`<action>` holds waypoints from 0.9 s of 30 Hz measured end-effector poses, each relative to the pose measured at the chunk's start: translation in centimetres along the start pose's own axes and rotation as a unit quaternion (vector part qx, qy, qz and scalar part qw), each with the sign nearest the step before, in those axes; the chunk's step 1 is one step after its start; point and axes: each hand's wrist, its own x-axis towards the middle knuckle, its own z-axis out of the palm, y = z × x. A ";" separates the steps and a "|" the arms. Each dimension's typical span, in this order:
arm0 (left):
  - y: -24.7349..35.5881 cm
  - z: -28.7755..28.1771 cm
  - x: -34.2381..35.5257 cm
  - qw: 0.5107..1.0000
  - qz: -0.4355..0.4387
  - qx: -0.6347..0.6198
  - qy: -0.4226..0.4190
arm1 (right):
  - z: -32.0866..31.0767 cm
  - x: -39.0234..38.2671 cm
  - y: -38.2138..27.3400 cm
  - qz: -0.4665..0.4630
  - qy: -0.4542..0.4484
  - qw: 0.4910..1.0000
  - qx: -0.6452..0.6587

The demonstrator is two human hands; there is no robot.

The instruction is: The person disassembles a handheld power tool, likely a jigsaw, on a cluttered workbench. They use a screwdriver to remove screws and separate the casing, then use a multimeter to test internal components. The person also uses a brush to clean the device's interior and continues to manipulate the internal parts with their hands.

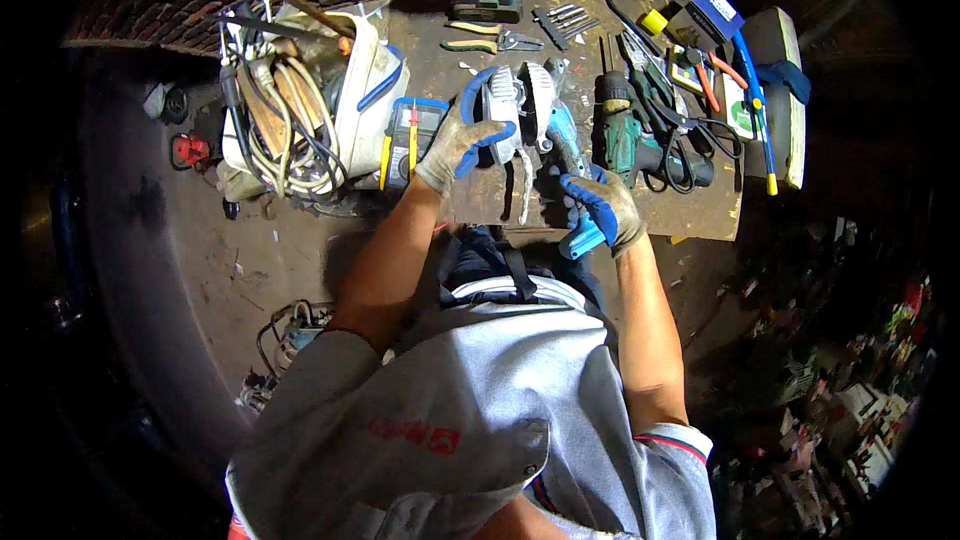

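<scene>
Blue tool (pixel 566 137) pts fwd, axis L-tilted

Worn are a grey shirt (pixel 500 370) and pale, blue-patched gloves (pixel 455 147).

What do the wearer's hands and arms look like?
Left hand and right hand wear pale grey gloves with blue-coated fingers. Forearms are bare below short grey sleeves; the right sleeve's hem has red and dark striped trim.

We see bright light across the tabletop (pixel 690 218), dim floor (pixel 705 285) beyond its near right corner, straight lines bending toward black rim.
</scene>
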 end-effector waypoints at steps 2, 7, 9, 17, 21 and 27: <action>-0.1 -0.1 -0.1 1.000 -0.015 0.006 0.005 | 0.0 0.1 0.0 0.010 0.008 1.000 -0.009; 0.6 1.0 -0.6 0.999 0.020 0.031 0.001 | -0.2 0.2 0.9 -0.144 -0.045 0.985 -0.088; 0.1 1.0 -0.7 0.999 0.043 0.019 0.000 | 0.6 -0.5 0.2 -0.155 -0.035 0.983 -0.089; -1.7 -1.1 -0.9 0.997 -0.004 -0.081 0.011 | 1.6 -0.8 0.4 -0.010 0.025 0.999 -0.021; -1.7 -0.6 -1.0 0.995 -0.014 -0.101 0.020 | 1.7 -0.7 1.2 -0.027 0.012 0.999 0.012; -0.3 0.5 -1.9 0.991 -0.077 -0.094 0.060 | 1.8 -0.9 1.1 -0.006 0.032 0.999 -0.015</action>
